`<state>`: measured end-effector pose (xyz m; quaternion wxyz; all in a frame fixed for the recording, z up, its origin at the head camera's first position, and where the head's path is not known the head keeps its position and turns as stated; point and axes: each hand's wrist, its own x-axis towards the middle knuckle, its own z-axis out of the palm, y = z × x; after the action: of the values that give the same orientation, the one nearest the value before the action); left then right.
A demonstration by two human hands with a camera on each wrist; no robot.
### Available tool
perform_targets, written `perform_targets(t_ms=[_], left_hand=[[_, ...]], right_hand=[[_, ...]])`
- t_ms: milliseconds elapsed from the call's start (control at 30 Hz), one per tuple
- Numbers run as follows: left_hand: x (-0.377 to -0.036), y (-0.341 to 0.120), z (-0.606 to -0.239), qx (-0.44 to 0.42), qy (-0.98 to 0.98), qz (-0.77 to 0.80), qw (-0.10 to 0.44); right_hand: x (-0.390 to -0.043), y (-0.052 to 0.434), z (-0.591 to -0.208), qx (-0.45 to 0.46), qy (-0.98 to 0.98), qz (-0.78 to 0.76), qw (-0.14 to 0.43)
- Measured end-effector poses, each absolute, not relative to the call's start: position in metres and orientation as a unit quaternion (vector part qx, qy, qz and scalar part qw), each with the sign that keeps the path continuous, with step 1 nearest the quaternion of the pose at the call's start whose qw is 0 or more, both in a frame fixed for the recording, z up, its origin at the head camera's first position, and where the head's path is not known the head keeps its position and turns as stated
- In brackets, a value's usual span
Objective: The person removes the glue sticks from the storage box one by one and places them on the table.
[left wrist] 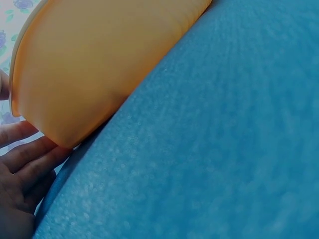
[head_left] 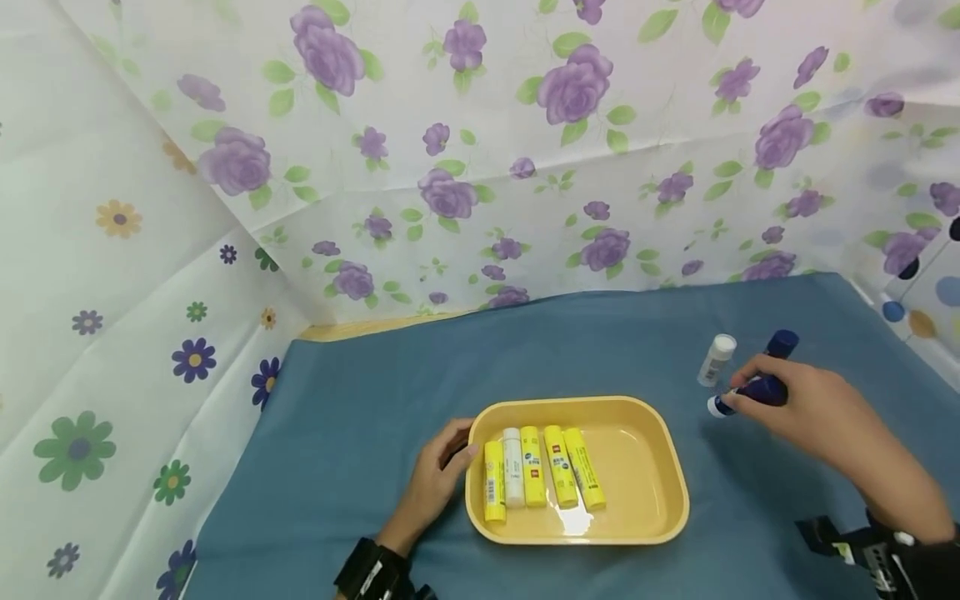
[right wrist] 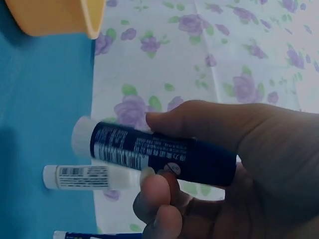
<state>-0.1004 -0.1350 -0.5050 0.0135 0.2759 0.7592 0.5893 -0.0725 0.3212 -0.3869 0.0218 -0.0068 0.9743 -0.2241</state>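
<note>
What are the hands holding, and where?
The right hand pinches a dark blue glue stick round its middle. The left hand only touches the yellow plastic tray rim.

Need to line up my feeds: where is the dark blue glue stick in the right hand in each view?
Head: dark blue glue stick right of the yellow tray, gripped by the right hand.
Left wrist: not in it.
Right wrist: centre, held level.
Shared landmark: the yellow tray.
</note>
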Motion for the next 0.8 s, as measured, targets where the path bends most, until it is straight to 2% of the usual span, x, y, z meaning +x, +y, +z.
perform_targets(t_ms=[233, 400, 800], left_hand=[[-0.115, -0.137, -0.506, 0.267, 0.765, 0.586, 0.018], [-0.114, -0.141, -0.508, 0.265, 0.764, 0.588, 0.013], [-0.103, -0.141, -0.504, 0.290, 0.750, 0.594, 0.024]], right_hand=[[-0.089, 0.324, -0.393, 0.001, 0.973, -0.228, 0.036], [-0.096, 0.320, -0.398, -0.004, 0.974, -0.222, 0.032], [-0.084, 0.324, -0.415, -0.004, 0.975, -0.219, 0.032]])
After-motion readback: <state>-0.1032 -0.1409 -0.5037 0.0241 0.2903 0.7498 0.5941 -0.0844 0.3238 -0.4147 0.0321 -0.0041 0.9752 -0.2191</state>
